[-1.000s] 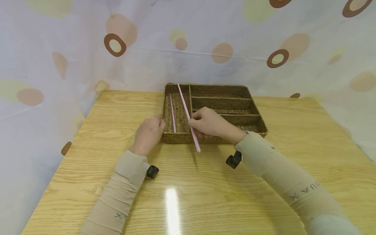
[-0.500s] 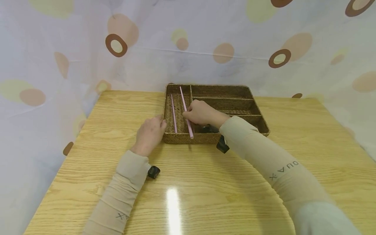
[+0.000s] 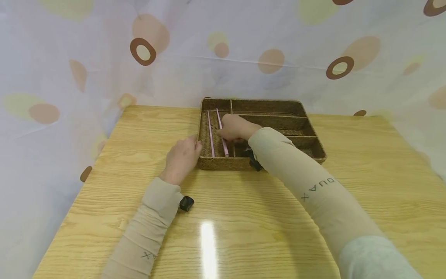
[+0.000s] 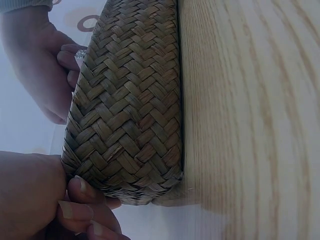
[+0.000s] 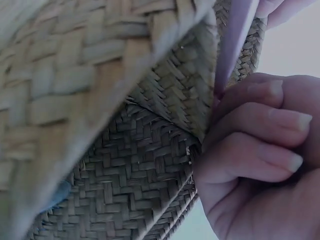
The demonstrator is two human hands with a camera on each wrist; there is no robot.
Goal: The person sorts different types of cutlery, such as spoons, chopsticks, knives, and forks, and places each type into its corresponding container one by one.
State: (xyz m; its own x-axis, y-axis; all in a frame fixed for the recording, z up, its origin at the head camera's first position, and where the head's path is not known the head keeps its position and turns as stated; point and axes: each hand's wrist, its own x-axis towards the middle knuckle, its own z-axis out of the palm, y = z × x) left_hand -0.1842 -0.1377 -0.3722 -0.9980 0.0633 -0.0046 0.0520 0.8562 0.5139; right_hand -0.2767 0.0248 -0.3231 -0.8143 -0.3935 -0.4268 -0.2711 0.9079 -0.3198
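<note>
A woven brown tray point(image 3: 223, 164) with several compartments stands at the back of the table. My left hand point(image 3: 182, 159) grips its left side near the front corner; in the left wrist view the fingertips point(image 4: 75, 211) curl at that corner. My right hand point(image 3: 234, 127) pinches a slim pink chopstick point(image 3: 225, 149) low inside the long left compartment, beside the divider. To its left a second pink chopstick point(image 3: 211, 133) lies on the compartment floor, roughly parallel. The right wrist view shows curled fingers point(image 5: 265, 125) and part of the held chopstick point(image 5: 234, 42).
Three more compartments fill the tray's right side, partly hidden by my right forearm. A bluish shape point(image 5: 57, 195) shows in the right wrist view inside the tray. The wooden table point(image 3: 237, 232) extends toward me, and a patterned curtain point(image 3: 195, 46) hangs right behind the tray.
My right hand has moved forward and down into the left compartment with the chopstick, whose near end has passed from in front of the tray to inside its front wall. My left hand stays on the tray.
</note>
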